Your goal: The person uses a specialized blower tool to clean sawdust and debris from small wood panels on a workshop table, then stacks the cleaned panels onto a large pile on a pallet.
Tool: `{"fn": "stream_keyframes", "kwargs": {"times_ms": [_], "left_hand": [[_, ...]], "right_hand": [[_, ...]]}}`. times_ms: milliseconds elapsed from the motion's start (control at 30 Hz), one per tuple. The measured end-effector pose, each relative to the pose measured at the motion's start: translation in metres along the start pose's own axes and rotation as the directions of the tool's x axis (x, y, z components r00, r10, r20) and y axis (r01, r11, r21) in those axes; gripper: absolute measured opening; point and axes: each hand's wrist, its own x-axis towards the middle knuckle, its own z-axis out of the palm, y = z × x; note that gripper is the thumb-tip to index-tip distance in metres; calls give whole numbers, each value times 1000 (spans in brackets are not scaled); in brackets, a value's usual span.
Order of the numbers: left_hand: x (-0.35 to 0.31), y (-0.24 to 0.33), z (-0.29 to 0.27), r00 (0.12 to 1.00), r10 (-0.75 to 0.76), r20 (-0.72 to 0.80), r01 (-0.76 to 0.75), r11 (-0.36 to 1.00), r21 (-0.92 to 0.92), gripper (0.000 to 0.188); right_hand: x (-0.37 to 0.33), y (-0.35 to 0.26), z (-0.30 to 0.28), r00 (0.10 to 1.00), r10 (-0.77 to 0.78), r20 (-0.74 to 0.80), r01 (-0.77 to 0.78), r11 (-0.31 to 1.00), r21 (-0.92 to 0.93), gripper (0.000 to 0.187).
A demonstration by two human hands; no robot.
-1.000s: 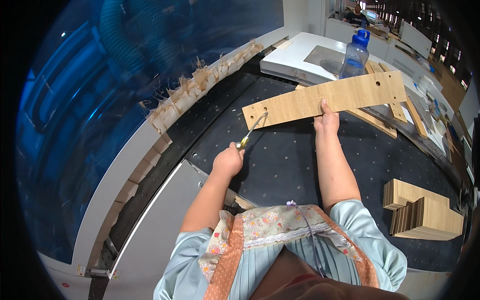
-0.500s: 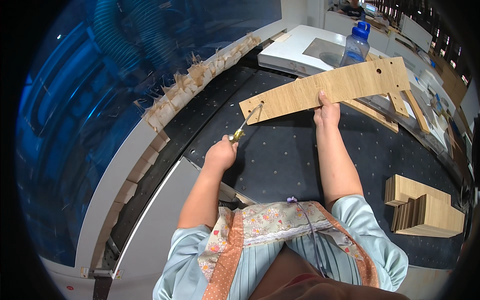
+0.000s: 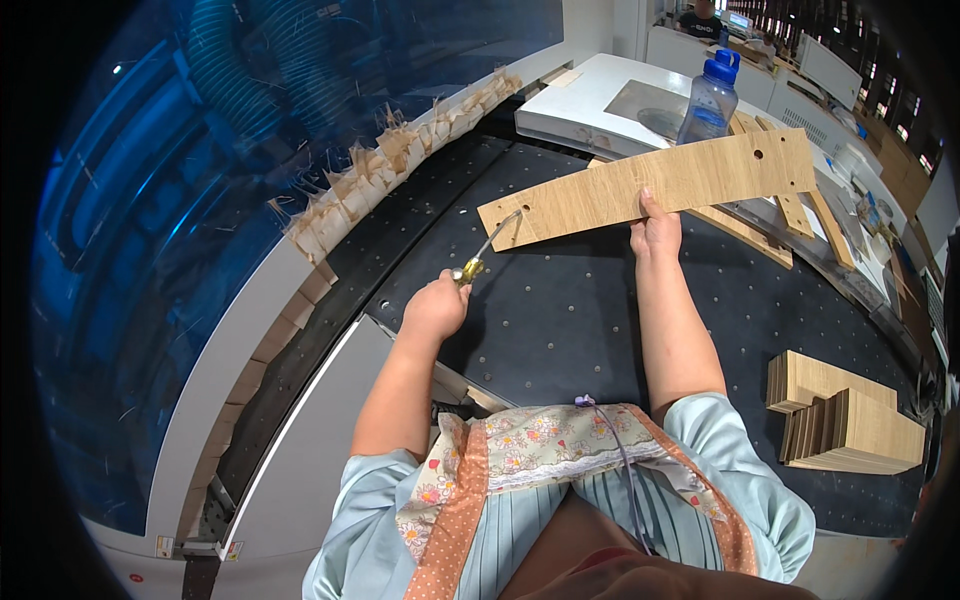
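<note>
My right hand (image 3: 656, 228) grips a long wood-grain board (image 3: 590, 196) by its lower edge, the thumb lying on its face. The board is held up above a black worktable, tilted so that its right end sits higher; round holes show at both ends. In my left hand (image 3: 437, 304) is a screwdriver (image 3: 470, 270) with a yellow, see-through handle. Its metal shaft reaches up to the board's left end, and the tip is beside a hole there. Whether the tip enters the hole I cannot tell.
Two stacks of wood-grain boards (image 3: 850, 432) lie at the right on the black, ball-studded table (image 3: 560, 330). Behind the held board are loose strips (image 3: 828, 228) and a blue water bottle (image 3: 708, 100) on a white surface. A machine with a blue window (image 3: 130, 300) and frayed strips (image 3: 370, 172) borders the left.
The right end of the board has dipped slightly. My left hand and the screwdriver have shifted a little left and down, the tip staying by the board's left end.
</note>
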Motion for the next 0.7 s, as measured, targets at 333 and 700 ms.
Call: {"fn": "stream_keyframes", "kwargs": {"times_ms": [333, 700], "left_hand": [[1, 9, -7, 999, -28, 21, 28, 1000, 13, 34], [11, -6, -8, 994, -98, 39, 96, 994, 61, 38]], "right_hand": [[8, 3, -13, 1000, 18, -15, -19, 1000, -22, 42], [7, 2, -15, 999, 36, -11, -36, 999, -12, 43]]}}
